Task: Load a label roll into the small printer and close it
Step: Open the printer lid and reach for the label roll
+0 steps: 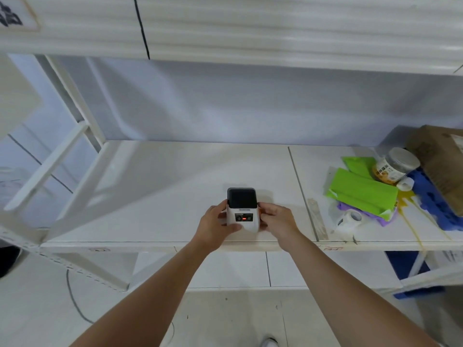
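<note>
A small white printer (242, 211) with a dark lid stands on the white shelf (155, 196), near its front edge. A red light glows on its front panel, and the lid looks closed. My left hand (217, 225) grips its left side and front corner. My right hand (278, 220) holds its right side. A white label roll (350, 219) lies on the shelf to the right, apart from both hands.
At the right lie green folded sheets (363, 190), purple sheets, a lidded jar (395, 165), a small white roll (405, 184), a brown cardboard box (443, 164) and blue foam. A ruler-like strip (317, 219) lies along the shelf seam. A cable trails on the floor below left.
</note>
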